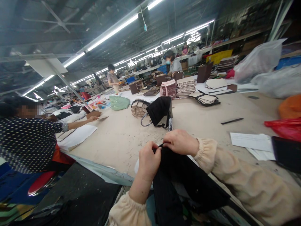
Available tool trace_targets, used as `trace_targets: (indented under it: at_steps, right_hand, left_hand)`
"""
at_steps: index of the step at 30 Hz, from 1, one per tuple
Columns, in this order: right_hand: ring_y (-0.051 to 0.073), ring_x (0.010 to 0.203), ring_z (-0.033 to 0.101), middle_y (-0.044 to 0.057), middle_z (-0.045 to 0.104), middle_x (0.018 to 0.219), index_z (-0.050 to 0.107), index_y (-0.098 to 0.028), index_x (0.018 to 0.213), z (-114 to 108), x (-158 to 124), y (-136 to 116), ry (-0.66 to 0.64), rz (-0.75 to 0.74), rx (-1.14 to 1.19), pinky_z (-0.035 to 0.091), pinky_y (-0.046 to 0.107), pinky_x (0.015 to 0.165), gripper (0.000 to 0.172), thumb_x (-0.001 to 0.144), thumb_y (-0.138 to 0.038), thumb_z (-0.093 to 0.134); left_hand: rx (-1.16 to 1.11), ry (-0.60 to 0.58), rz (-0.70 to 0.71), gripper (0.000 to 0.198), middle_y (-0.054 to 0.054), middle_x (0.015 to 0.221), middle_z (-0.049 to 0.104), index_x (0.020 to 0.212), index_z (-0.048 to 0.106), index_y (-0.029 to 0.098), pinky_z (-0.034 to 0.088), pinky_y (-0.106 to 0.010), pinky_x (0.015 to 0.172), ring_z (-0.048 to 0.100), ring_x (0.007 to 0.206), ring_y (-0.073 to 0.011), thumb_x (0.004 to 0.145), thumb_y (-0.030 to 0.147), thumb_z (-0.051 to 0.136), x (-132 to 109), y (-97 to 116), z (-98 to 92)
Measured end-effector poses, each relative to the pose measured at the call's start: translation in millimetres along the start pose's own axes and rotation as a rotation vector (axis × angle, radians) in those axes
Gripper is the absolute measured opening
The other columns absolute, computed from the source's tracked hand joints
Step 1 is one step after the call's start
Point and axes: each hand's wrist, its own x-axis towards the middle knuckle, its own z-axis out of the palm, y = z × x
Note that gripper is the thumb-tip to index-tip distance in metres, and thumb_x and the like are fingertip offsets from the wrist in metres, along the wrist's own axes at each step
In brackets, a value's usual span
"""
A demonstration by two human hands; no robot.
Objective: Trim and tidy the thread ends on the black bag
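A piece of black fabric [188, 175], perhaps a bag part, hangs from both my hands over the near edge of the table and down toward my lap. My left hand [148, 158] pinches its top edge between thumb and fingers. Close beside it, my right hand [180, 142] grips the same edge, fingers bent over it. The fingertips of both hands nearly meet. Just beyond them on the table stands a black bag [160, 111] with a loop handle, tilted, its wrapped handle ends showing.
Stacks of tan and maroon panels [185, 88] stand at the back. A dark pen-like tool [232, 121], white papers [250, 142] and a red plastic bag [285, 128] lie on the right. At left sits a co-worker in a dotted top [28, 144], one hand reaching onto the table.
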Motion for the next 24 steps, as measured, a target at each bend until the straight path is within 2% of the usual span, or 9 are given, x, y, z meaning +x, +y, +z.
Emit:
trace_targets:
  at_steps: [4,8,14,19,24]
  right_hand:
    - [0.017,0.076,0.059,0.004,0.068,0.079,0.067,-0.02,0.077,1,1,1,0.005,-0.015,-0.006,0.034,0.026,0.063,0.025,0.084,-0.033,0.047]
    - [0.017,0.075,0.059,0.004,0.068,0.079,0.067,-0.02,0.077,1,2,1,0.005,-0.019,-0.008,0.034,0.026,0.063,0.025,0.084,-0.033,0.048]
    - [0.017,0.078,0.059,0.004,0.068,0.081,0.067,-0.02,0.077,0,1,1,0.002,-0.008,0.012,0.035,0.026,0.064,0.025,0.084,-0.034,0.048]
    - [0.017,0.079,0.059,0.004,0.068,0.082,0.068,-0.02,0.079,0,0,1,-0.002,0.001,0.036,0.036,0.026,0.066,0.024,0.084,-0.033,0.048]
    - [0.017,0.08,0.059,0.004,0.068,0.083,0.068,-0.02,0.08,0,0,1,-0.008,0.004,0.061,0.036,0.025,0.067,0.024,0.084,-0.033,0.048]
  left_hand:
    - [-0.106,-0.015,-0.005,0.011,-0.001,0.076,0.065,0.085,0.054,0.019,0.044,-0.026,0.068,0.061,0.073,-0.0143,0.075,0.022,0.056,0,-5,0.3]
    - [-0.102,-0.059,-0.021,0.016,-0.003,0.081,0.069,0.092,0.059,0.019,0.045,-0.028,0.074,0.063,0.079,-0.0156,0.076,0.021,0.055,-1,-7,1.1]
    - [-0.059,-0.102,-0.014,0.014,-0.002,0.083,0.07,0.086,0.066,0.021,0.044,-0.027,0.073,0.062,0.079,-0.0155,0.075,0.022,0.057,-1,-6,-0.3]
    - [0.014,-0.153,-0.029,0.014,-0.001,0.077,0.07,0.082,0.067,0.022,0.042,-0.027,0.067,0.061,0.074,-0.0156,0.076,0.023,0.055,-4,-6,-7.8]
    - [-0.08,-0.16,-0.058,0.016,0.0,0.08,0.07,0.086,0.067,0.024,0.044,-0.026,0.068,0.062,0.075,-0.0152,0.077,0.025,0.053,-10,-15,-12.4]
